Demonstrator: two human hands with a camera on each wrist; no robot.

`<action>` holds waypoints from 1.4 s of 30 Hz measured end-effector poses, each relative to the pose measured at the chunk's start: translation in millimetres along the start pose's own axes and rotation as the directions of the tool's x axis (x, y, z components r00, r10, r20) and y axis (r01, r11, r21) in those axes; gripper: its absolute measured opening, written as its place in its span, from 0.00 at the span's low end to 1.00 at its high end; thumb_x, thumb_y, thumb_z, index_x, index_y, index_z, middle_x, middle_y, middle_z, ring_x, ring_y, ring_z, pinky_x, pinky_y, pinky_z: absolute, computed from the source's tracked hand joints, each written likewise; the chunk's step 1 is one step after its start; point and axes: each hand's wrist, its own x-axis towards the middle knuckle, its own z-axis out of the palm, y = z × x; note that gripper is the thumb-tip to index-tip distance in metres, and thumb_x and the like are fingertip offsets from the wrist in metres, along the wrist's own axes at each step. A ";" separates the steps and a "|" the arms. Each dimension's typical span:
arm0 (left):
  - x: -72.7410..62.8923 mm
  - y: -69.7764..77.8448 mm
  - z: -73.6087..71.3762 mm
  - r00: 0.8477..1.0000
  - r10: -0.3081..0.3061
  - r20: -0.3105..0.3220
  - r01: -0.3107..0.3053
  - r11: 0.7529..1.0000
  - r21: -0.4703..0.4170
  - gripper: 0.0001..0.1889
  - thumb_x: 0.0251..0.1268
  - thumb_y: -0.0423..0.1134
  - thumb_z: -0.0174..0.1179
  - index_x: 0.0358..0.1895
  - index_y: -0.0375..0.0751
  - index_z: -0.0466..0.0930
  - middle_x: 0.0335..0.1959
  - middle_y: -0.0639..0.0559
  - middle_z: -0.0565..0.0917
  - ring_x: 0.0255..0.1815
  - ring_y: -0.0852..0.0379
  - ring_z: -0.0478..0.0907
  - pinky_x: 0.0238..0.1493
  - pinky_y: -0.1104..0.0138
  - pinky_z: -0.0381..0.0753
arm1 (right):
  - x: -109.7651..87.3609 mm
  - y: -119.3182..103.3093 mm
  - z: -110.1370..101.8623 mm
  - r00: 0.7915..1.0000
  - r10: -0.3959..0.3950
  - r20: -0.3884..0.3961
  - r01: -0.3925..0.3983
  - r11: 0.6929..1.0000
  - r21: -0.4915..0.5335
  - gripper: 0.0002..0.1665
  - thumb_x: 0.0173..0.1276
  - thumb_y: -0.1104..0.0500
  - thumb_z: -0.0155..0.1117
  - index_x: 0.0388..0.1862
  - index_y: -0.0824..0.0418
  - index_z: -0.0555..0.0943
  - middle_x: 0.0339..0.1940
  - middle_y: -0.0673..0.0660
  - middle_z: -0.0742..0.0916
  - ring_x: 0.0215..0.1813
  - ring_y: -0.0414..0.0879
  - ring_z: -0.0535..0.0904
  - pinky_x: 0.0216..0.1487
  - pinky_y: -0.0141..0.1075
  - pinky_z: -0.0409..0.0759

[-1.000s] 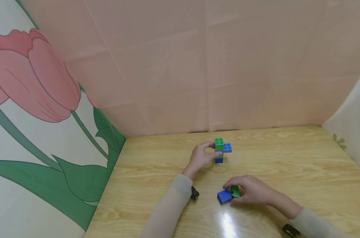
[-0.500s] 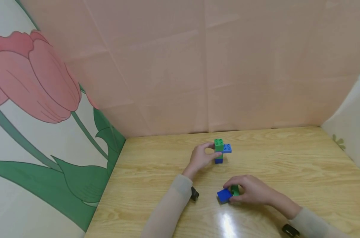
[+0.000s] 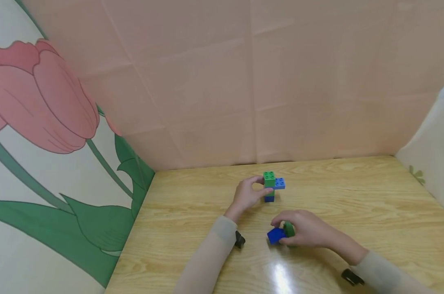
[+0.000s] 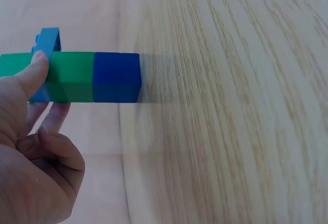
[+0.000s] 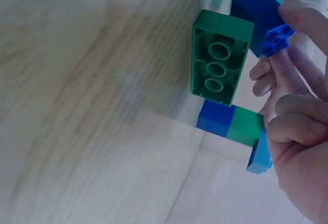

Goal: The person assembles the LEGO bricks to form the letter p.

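Note:
My left hand (image 3: 247, 195) holds a standing brick stack (image 3: 269, 192), thumb on the near side and fingers behind. The stack alternates blue and green; a lighter blue brick (image 3: 279, 183) juts out to the right below the green top. In the left wrist view the thumb lies across that light blue brick (image 4: 47, 39), and the dark blue bottom brick (image 4: 117, 78) meets the table. Closer to me, my right hand (image 3: 307, 229) pinches a blue brick (image 5: 256, 19), its studs facing the palm. Right beside it is a longer green brick (image 5: 220, 55), tipped with its hollow underside showing.
The wooden table (image 3: 178, 196) ends at a pink cloth backdrop (image 3: 207, 102). A tulip-printed panel (image 3: 42, 122) borders the left side, and pale cloth (image 3: 435, 151) hangs at the right. Dark wrist devices (image 3: 239, 239) sit on both sleeves.
My right hand has shifted slightly away from me and to the left, and the blue brick in it has turned. My left hand stays at the stack.

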 end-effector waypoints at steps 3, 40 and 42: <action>0.5 -0.3 0.5 1.000 0.000 -0.003 0.000 1.000 -0.002 0.25 0.62 0.62 0.71 0.59 0.57 0.86 0.51 0.70 0.85 0.61 0.63 0.78 0.65 0.54 0.76 | 3.6 -3.4 0.7 1.000 0.002 0.030 -0.001 1.000 -0.014 0.27 0.59 0.49 0.82 0.56 0.54 0.86 0.48 0.43 0.89 0.49 0.44 0.86 0.51 0.47 0.85; -3.1 1.5 -1.4 1.000 -0.009 -0.009 0.009 1.000 -0.020 0.24 0.63 0.60 0.72 0.59 0.56 0.85 0.51 0.70 0.84 0.62 0.61 0.77 0.67 0.53 0.74 | 7.6 -9.4 29.4 1.000 0.017 0.026 -0.015 0.996 -0.091 0.28 0.56 0.42 0.82 0.52 0.52 0.88 0.48 0.43 0.89 0.47 0.41 0.85 0.49 0.45 0.85; -3.3 1.6 -1.1 1.000 -0.009 -0.007 0.009 1.000 -0.020 0.24 0.63 0.60 0.72 0.59 0.56 0.85 0.51 0.70 0.85 0.62 0.61 0.78 0.66 0.54 0.74 | 7.6 -9.4 30.5 1.000 0.017 0.026 -0.015 0.996 -0.083 0.26 0.57 0.42 0.81 0.52 0.50 0.88 0.48 0.41 0.88 0.47 0.40 0.85 0.49 0.45 0.85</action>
